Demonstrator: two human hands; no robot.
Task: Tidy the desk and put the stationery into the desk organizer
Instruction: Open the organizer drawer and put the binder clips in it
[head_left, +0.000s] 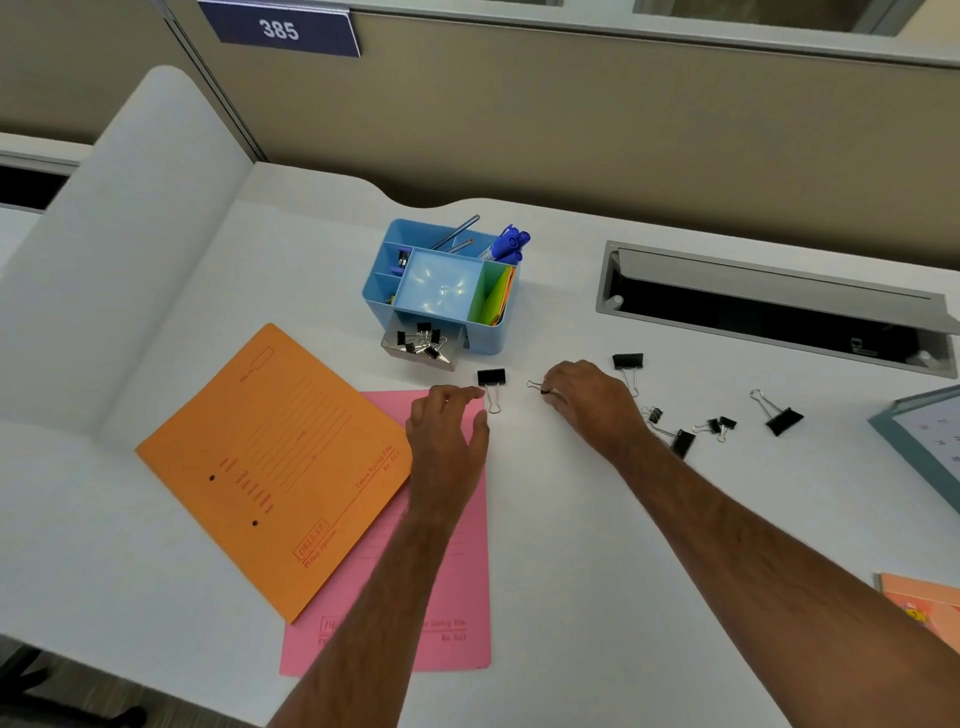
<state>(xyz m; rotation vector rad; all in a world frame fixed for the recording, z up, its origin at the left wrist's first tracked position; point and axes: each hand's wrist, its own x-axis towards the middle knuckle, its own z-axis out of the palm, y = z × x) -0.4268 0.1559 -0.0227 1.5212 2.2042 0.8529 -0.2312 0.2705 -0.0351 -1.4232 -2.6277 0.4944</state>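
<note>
On the white bench (571, 519) a blue organizer (441, 291) stands at 12 o'clock from the hands, its small drawer (423, 348) pulled open with several black clips (422, 340) inside. The left hand (449, 431) lies over the pink folder (457, 571), fingers loosely curled, its grip holding nothing; the fingertips are just beside a black clip (491, 378) at its 1 o'clock. The right hand (587, 400) pinches a small clip (540, 387) at the bench surface. More clips are scattered at 3 o'clock of the right hand: one (627, 361) near the knuckles, others (680, 441) by the wrist, another (782, 418) farther out. An orange folder (270, 457) overlaps the pink one at 9 o'clock.
</note>
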